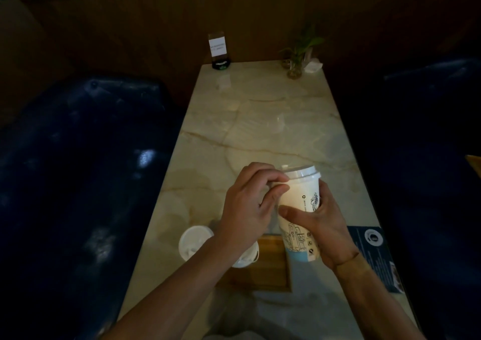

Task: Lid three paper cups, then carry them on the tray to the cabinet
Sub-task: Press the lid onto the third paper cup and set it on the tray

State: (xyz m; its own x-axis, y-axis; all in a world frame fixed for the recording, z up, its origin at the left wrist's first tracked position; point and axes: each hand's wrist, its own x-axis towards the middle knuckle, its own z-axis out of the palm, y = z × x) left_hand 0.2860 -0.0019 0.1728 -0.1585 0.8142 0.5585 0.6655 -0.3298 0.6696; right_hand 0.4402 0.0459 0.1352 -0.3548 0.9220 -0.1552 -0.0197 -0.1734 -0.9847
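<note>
Presently three paper cups: right hand (324,225) grips one lidded cup (302,209) aloft; left hand (250,204) fingers pinch its lid (302,173); two lidded cups (195,240) near table (260,121) left edge.

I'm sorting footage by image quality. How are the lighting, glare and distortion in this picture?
Head view: dim overall, the blue seats nearly black; light falls mainly on the marble table and the paper cup gripped by the right hand, the left hand pinching its lid; soft glare patches on the tabletop; wide-angle bending at the edges; far sign holder text unreadable.
</note>
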